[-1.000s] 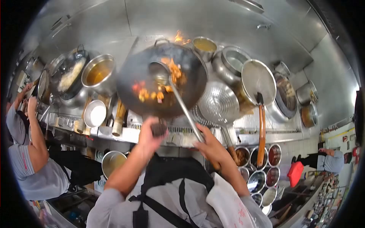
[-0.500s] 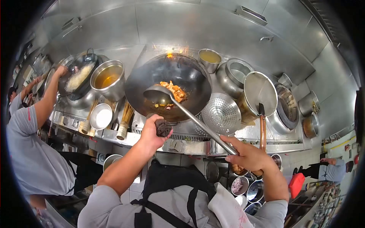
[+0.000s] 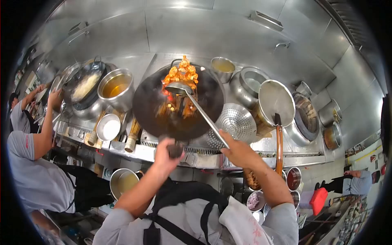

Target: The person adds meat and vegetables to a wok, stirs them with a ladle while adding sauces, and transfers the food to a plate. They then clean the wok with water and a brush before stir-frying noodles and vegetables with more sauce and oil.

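Note:
My left hand (image 3: 164, 158), slightly blurred, is closed around a dark, bunched rag (image 3: 175, 151) at the near edge of the big black wok (image 3: 149, 98). The wok's near handle is hidden behind hand and rag. In my right hand (image 3: 237, 152) is a long-handled metal ladle (image 3: 205, 117), its bowl over the middle of the wok. Orange-red, sauce-coated food pieces (image 3: 182, 73) are heaped up and spread in the air beyond the ladle bowl. Brownish streaks, perhaps falling food or liquid, show below it.
A perforated strainer (image 3: 236, 121) sits right of the wok, near a wood-handled fine sieve (image 3: 277, 103). A pot of amber liquid (image 3: 116, 86), a white bowl (image 3: 108, 127) and bamboo brushes (image 3: 133, 135) stand left. A co-worker (image 3: 36, 163) works over another wok (image 3: 84, 84).
Food that lay in the wok is thrown up toward its far side. My right hand and the ladle shifted left and up; flames behind the wok no longer show. The co-worker's hand moved lower.

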A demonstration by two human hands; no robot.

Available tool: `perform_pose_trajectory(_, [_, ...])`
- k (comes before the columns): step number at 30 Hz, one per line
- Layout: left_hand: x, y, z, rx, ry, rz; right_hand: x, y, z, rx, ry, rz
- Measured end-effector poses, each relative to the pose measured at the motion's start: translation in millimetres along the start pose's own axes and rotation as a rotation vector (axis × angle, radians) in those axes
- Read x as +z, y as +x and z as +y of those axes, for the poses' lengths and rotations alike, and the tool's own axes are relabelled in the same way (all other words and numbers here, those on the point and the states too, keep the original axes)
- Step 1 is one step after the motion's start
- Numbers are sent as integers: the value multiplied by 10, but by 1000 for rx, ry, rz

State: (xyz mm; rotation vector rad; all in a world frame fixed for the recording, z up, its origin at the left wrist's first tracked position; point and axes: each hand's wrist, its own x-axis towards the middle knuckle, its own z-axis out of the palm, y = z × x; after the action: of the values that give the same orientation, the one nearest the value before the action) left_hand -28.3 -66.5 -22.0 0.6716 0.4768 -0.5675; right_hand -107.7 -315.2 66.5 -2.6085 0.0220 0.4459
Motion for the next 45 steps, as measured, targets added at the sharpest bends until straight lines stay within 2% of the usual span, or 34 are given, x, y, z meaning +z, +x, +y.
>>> perform_pose_trajectory(1, [136, 161, 100, 13, -28, 14, -2, -77, 48, -49, 60, 12])
perform_pose_trajectory(2, [149, 371, 173, 17, -16, -33, -12, -156, 99, -188, 95, 56])
perform_pose_trajectory(3, [204, 440, 263, -65, -1, 1, -53, -265, 111, -190, 87, 45])
perform_pose_trajectory(5, [349, 229, 342, -59, 68, -9, -317, -398, 0, -223, 108, -91])
perform_pose_trajectory(6, [375, 225, 390, -91, 75, 43, -461, -457, -111, -102, 153, -209])
perform_pose_trajectory(7, [400, 269, 409, -92, 75, 52, -468, -389, -81, -103, 158, -217])
perform_pose_trajectory(9, [403, 471, 357, -11, 70, 24, -338, -238, 90, -154, 53, -164])
perform_pose_trajectory(10, [295, 718, 327, -75, 62, -1, -205, -111, 182, -146, 6, -85])
perform_pose_trajectory(12, [180, 745, 247, -70, 35, -33, -251, 53, -84, 51, -22, -124])
perform_pose_trajectory(13, [124, 727, 174, -51, -6, -60, -197, 126, -131, 75, -19, -108])
perform_pose_trajectory(15, [-203, 385, -21, -12, -58, -54, -131, 260, -69, 68, -60, -22])
perform_pose_trajectory(17, [-341, -97, -39, -65, 107, -166, -139, 245, -29, 50, -58, 35])
perform_pose_trajectory(19, [-195, -45, -37, 1, 47, -95, -30, 145, -7, 28, -41, 15])
perform_pose_trajectory(20, [-27, 98, 62, -27, -38, 25, -70, 66, 19, -57, 28, 52])
perform_pose_trajectory(21, [106, 253, 173, -36, -59, -12, -122, 10, 35, -141, 94, 97])
perform_pose_trajectory(23, [276, 547, 270, -36, 15, -44, -103, -39, -5, -109, 168, 48])
perform_pose_trajectory(25, [168, 936, 269, -15, 13, -54, -12, -86, -75, -121, 245, 191])
perform_pose_trajectory(26, [151, 1014, 276, -22, 18, -68, 37, -99, -172, -42, 274, 195])
perform_pose_trajectory(27, [132, 1085, 289, -28, 26, -86, 198, -36, -146, -48, 273, 188])
perform_pose_trajectory(29, [129, 1113, 295, -17, 42, -58, 783, 233, 147, -226, 388, 461])
perform_pose_trajectory(30, [140, 1132, 320, -33, 58, -41, 1090, 422, 314, -242, 394, 496])
perform_pose_trajectory(31, [147, 1137, 323, -52, 75, -23, 1319, 524, 391, -241, 394, 495])
perform_pose_trajectory(33, [265, 964, 400, -111, 34, 6, 1619, 609, 441, -27, 418, 476])
perform_pose_trajectory(34, [325, 904, 441, -167, -6, 35, 1678, 559, 410, -31, 418, 481])
perform_pose_trajectory(36, [311, 1032, 396, -131, 46, 65, 1789, 445, 326, 52, 428, 456])
perform_pose_trajectory(37, [282, 1125, 353, -105, 97, 97, 1823, 395, 300, 55, 434, 461])
perform_pose_trajectory(38, [219, 1185, 333, -119, 117, 3, 1870, 332, 283, 58, 437, 394])
perform_pose_trajectory(40, [19, 1241, 207, -80, 60, -37, 1973, 165, 313, 3, 473, 303])
perform_pose_trajectory(41, [76, 1184, 228, -21, -1, -106, 1919, 37, 299, -3, 474, 310])
perform_pose_trajectory(42, [19, 1012, 216, -47, -20, -141, 1795, -111, 310, -84, 415, 278])
perform_pose_trajectory(44, [146, 372, 179, -25, -10, -33, 1193, -350, 175, -173, 342, 259])
perform_pose_trajectory(45, [149, 224, 186, -71, -15, -11, 783, -508, 23, 8, 527, -3])
